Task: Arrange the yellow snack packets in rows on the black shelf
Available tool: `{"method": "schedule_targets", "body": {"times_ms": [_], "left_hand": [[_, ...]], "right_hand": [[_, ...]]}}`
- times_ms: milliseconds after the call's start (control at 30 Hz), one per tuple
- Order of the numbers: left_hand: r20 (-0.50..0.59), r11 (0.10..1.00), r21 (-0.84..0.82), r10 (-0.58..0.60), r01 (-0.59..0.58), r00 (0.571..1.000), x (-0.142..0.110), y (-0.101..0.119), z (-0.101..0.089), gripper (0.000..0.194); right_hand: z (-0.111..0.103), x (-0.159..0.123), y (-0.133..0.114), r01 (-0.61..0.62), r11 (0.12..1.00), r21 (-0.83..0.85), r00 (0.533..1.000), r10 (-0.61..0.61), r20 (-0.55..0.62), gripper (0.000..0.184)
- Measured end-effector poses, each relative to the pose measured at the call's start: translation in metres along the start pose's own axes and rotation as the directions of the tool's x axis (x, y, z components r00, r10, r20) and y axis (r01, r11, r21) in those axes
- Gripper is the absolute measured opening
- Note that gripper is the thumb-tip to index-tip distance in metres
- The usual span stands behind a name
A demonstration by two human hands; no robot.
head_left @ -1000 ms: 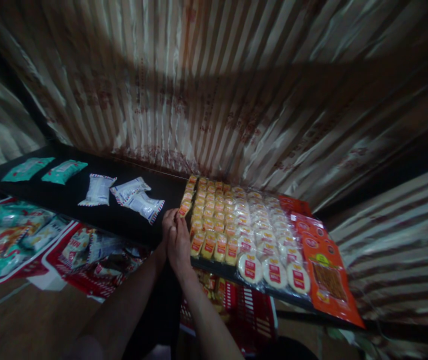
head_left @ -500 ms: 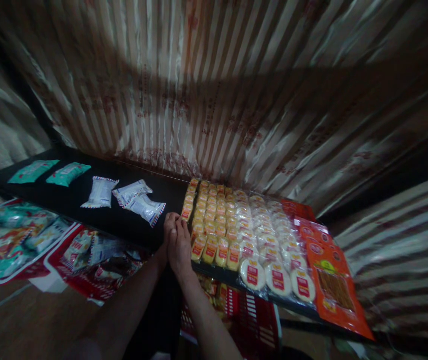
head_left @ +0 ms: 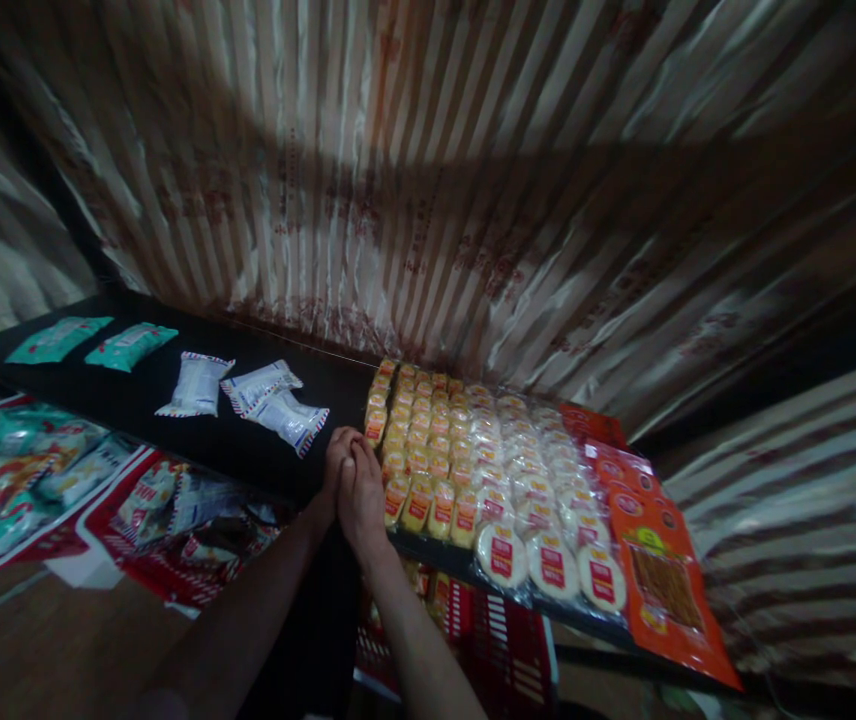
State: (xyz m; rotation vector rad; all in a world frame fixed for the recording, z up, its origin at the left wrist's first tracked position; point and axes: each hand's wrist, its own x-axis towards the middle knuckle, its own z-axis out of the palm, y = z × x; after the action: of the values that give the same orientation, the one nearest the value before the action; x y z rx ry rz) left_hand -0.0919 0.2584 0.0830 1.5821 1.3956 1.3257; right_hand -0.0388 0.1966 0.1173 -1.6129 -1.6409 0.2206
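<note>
Striped, creased sheeting (head_left: 368, 250) backs a dim black shelf (head_left: 135, 410). On its left lie two green packs (head_left: 132, 347), then three white packs (head_left: 199, 385), two overlapping. Red baskets (head_left: 135, 575) with more packs sit below the near edge. At the middle, left hand (head_left: 338, 460) and right hand (head_left: 360, 495) press together, fingers narrow; whether they hold anything I cannot tell. Just beyond their fingertips, a leftmost column of yellow packets (head_left: 376, 425) looks part-built, its near end blocked by the hands. Columns to its right reach the front, seemingly finished: yellow, then round white packets (head_left: 501, 555), then orange bags (head_left: 672, 580).
</note>
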Motion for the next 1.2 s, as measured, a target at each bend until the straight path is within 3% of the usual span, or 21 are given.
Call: {"method": "schedule_targets", "body": {"times_ms": [133, 333, 500, 700, 800, 967, 1200], "left_hand": [[-0.002, 0.999, -0.025, -0.027, 0.027, 1.000, -0.005, 0.002, -0.003, 0.019], [-0.140, 0.997, 0.041, -0.053, 0.059, 0.989, 0.005, 0.003, 0.007, 0.030], [-0.121, 0.996, -0.057, -0.074, 0.067, 0.990, 0.023, -0.006, 0.029, 0.046], [-0.037, 0.956, -0.200, -0.228, 0.216, 0.973, 0.051, -0.006, 0.038, 0.059], [0.026, 0.948, -0.213, -0.235, 0.235, 0.972, 0.060, -0.002, 0.040, 0.061], [0.132, 0.980, -0.143, -0.120, 0.138, 0.984, 0.060, 0.006, 0.046, 0.051], [0.192, 0.998, -0.006, -0.063, 0.065, 0.979, 0.054, 0.008, 0.049, 0.053]], "right_hand": [[-0.008, -0.002, -0.004, -0.056, 0.995, 0.080, 0.998, 0.054, 0.027, 0.046], [-0.038, 0.011, -0.003, -0.017, 0.996, 0.085, 1.000, 0.015, 0.024, 0.048], [-0.064, 0.036, 0.033, 0.091, 0.985, -0.145, 0.993, -0.102, -0.066, 0.047], [-0.088, 0.059, 0.076, 0.136, 0.874, -0.467, 0.989, -0.147, 0.012, 0.047], [-0.089, 0.065, 0.088, 0.120, 0.825, -0.552, 0.993, -0.112, 0.048, 0.047], [-0.082, 0.064, 0.102, 0.141, 0.779, -0.610, 0.990, -0.103, 0.098, 0.047], [-0.078, 0.064, 0.102, 0.174, 0.739, -0.650, 0.985, -0.138, 0.107, 0.047]]}}
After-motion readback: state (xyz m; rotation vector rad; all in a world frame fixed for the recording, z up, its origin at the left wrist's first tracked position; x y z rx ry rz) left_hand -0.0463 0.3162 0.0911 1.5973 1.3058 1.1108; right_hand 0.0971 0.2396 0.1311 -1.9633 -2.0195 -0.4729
